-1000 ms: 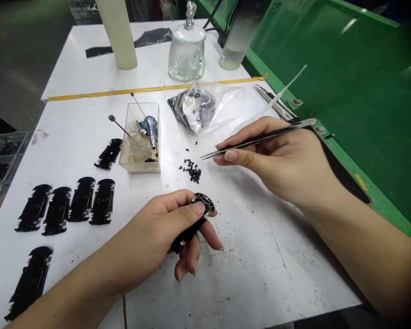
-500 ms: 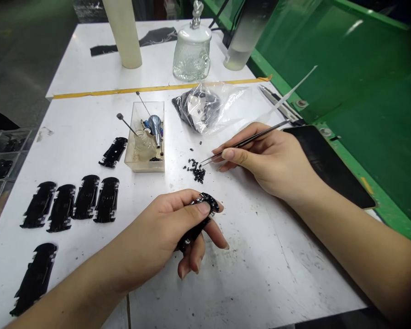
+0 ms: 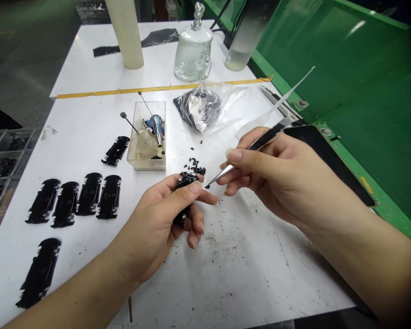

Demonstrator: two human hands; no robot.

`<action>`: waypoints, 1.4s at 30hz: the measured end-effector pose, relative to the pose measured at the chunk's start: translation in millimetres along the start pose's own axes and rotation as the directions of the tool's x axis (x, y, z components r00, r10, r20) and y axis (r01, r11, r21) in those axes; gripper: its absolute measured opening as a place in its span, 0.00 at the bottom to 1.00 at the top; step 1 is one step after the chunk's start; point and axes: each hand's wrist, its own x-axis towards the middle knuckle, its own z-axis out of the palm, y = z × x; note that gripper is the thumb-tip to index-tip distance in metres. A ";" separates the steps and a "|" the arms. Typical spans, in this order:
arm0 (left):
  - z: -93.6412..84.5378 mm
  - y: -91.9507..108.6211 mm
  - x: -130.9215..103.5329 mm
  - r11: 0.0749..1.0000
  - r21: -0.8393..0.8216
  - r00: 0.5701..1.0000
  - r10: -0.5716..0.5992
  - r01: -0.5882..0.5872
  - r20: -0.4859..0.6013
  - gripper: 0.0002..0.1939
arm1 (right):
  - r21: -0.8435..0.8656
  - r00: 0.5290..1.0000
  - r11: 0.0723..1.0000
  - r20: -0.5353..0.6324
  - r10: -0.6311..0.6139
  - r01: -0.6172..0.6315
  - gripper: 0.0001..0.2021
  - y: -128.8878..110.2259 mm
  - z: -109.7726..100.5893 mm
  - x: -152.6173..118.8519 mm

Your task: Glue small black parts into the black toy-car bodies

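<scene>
Left hand point(image 3: 167, 205) is over the middle of the bench point(image 3: 246, 265), its grip closed: thumb pressed on top of a black molded part point(image 3: 186, 179), fingers curled beneath. Right hand point(image 3: 281, 169), on the side toward the bench's right edge, has its grip closed pen-fashion round metal tweezers point(image 3: 226, 171), points aimed down and left, just beside the molded part. A tiny black piece point(image 3: 208, 186) shows at the tips; I cannot tell if it is clear of the surface. Immediately beyond the left hand lies a scatter of small black pieces point(image 3: 198, 168). Toward the bench's left edge: a row of four black parts point(image 3: 104, 196), a fifth part point(image 3: 39, 274) nearer the front, and a sixth part point(image 3: 116, 151) next to a clear box point(image 3: 146, 165). The box contains mixed small items, two thin rods sticking up. Plastic bag point(image 3: 202, 107) lies beyond the scatter; dark flat slab point(image 3: 329, 160) lies along the right edge, partly behind the right hand. Lidded glass mug point(image 3: 192, 55) stands near the far edge.
</scene>
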 end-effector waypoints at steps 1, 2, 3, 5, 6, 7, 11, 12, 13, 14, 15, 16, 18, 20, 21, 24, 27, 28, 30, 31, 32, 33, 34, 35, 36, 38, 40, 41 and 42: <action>0.6 0.0 0.0 1.000 -0.009 1.000 0.007 -0.007 0.003 0.09 | 0.011 1.000 1.000 0.022 0.013 -0.014 0.16 -0.5 2.2 -2.2; 1.2 0.2 0.0 1.000 -0.013 1.000 0.007 -0.007 0.005 0.09 | 0.022 0.999 1.000 0.043 0.021 -0.022 0.16 -0.5 3.8 -3.6; 1.6 0.3 0.0 1.000 -0.012 1.000 0.004 -0.004 0.007 0.09 | 0.030 0.998 0.999 0.063 0.023 -0.025 0.16 -0.1 4.8 -4.2; 1.8 0.5 0.0 1.000 -0.003 1.000 -0.007 0.007 0.006 0.08 | 0.036 0.995 0.999 0.094 0.023 -0.027 0.15 1.3 5.8 -4.2; 1.7 0.5 0.0 1.000 -0.001 1.000 -0.010 0.010 0.007 0.08 | 0.032 0.995 0.999 0.099 0.020 -0.023 0.15 1.9 6.1 -4.2; 1.3 0.4 -0.2 1.000 -0.001 1.000 -0.011 0.011 0.008 0.08 | 0.020 0.996 1.000 0.094 0.006 -0.008 0.15 2.2 6.3 -4.6; -0.7 -0.7 -1.0 1.000 -0.015 1.000 -0.008 0.008 0.001 0.07 | -0.120 0.978 0.971 -0.009 -0.208 0.206 0.12 -1.5 7.5 -12.4; -1.0 -0.9 -1.1 1.000 -0.017 1.000 -0.010 0.010 -0.003 0.07 | -0.173 0.956 0.943 -0.015 -0.292 0.285 0.11 -3.2 7.6 -15.4; -1.2 -1.0 -1.1 1.000 -0.018 1.000 -0.014 0.014 -0.005 0.07 | -0.220 0.929 0.906 0.001 -0.371 0.362 0.10 -5.0 7.4 -18.4; -1.2 -0.9 -1.1 1.000 -0.018 1.000 -0.017 0.017 -0.004 0.07 | -0.261 0.902 0.867 0.029 -0.432 0.424 0.10 -6.6 7.0 -21.1; -1.1 -0.8 -1.0 1.000 -0.020 1.000 -0.017 0.016 -0.002 0.07 | -0.296 0.878 0.832 0.062 -0.474 0.470 0.09 -7.8 6.3 -23.1; -0.9 -0.7 -0.8 1.000 -0.024 1.000 -0.013 0.013 -0.002 0.07 | -0.322 0.862 0.805 0.089 -0.499 0.499 0.09 -8.5 5.5 -24.4; -0.6 -0.4 -0.4 0.999 -0.033 1.000 -0.008 0.008 -0.001 0.06 | -0.355 0.853 0.781 0.113 -0.509 0.513 0.09 -8.5 3.9 -25.0; -0.6 -0.4 0.2 0.999 -0.039 1.000 0.002 -0.002 -0.001 0.05 | -0.364 0.860 0.784 0.122 -0.496 0.503 0.08 -6.8 2.5 -24.1; -0.6 -0.5 0.5 0.999 -0.038 1.000 0.006 -0.006 0.001 0.05 | -0.358 0.862 0.787 0.131 -0.490 0.502 0.09 -5.7 2.1 -23.6; -0.7 -1.1 1.3 0.999 -0.032 1.000 0.014 -0.014 0.008 0.05 | -0.343 0.868 0.798 0.152 -0.474 0.496 0.10 -3.2 1.7 -22.8; 0.1 -1.3 1.0 0.999 -0.032 1.000 0.013 -0.013 0.014 0.04 | -0.311 0.886 0.830 0.137 -0.443 0.463 0.08 -3.3 2.4 -22.3; 0.4 -1.1 0.6 0.999 -0.032 1.000 0.015 -0.014 0.015 0.04 | -0.292 0.895 0.847 0.128 -0.427 0.445 0.08 -3.7 2.5 -21.6; 0.8 -0.6 -0.3 0.999 -0.038 1.000 0.026 -0.025 0.014 0.05 | -0.237 0.912 0.880 0.119 -0.393 0.410 0.09 -4.9 2.1 -19.2; 0.7 -0.2 -0.8 0.999 -0.043 1.000 0.024 -0.024 0.015 0.07 | -0.208 0.918 0.894 0.116 -0.380 0.396 0.09 -5.6 1.4 -17.5; 0.4 0.5 -1.1 0.999 -0.046 1.000 0.013 -0.012 0.020 0.10 | -0.179 0.919 0.903 0.117 -0.376 0.392 0.09 -6.4 0.5 -15.8; -0.2 1.4 -1.3 0.999 -0.045 0.999 -0.008 0.009 0.031 0.12 | -0.153 0.917 0.906 0.115 -0.381 0.395 0.08 -7.3 -0.4 -14.2; -1.1 2.4 -1.2 0.998 -0.036 0.998 -0.041 0.043 0.052 0.13 | -0.132 0.914 0.905 0.107 -0.392 0.404 0.08 -8.2 -1.4 -13.0; -2.2 3.7 -1.1 0.996 -0.017 0.993 -0.088 0.089 0.076 0.12 | -0.117 0.909 0.902 0.091 -0.408 0.416 0.08 -9.1 -2.1 -12.2; -3.4 5.0 -0.8 0.990 0.010 0.984 -0.141 0.140 0.107 0.10 | -0.107 0.904 0.898 0.072 -0.420 0.426 0.07 -9.9 -2.6 -12.1; -5.9 7.8 0.1 0.971 0.065 0.955 -0.236 0.228 0.182 0.08 | -0.089 0.900 0.895 0.040 -0.434 0.436 0.07 -10.7 -2.3 -13.3; -8.1 10.0 0.7 0.956 0.105 0.925 -0.291 0.273 0.246 0.09 | -0.068 0.905 0.903 0.049 -0.422 0.424 0.08 -10.1 -0.7 -15.8; -9.0 10.8 0.9 0.954 0.114 0.917 -0.297 0.276 0.265 0.10 | -0.057 0.909 0.908 0.064 -0.411 0.415 0.08 -9.4 0.4 -17.0; -9.8 11.4 1.0 0.955 0.119 0.915 -0.295 0.272 0.273 0.10 | -0.048 0.914 0.914 0.082 -0.398 0.403 0.08 -8.5 1.4 -18.0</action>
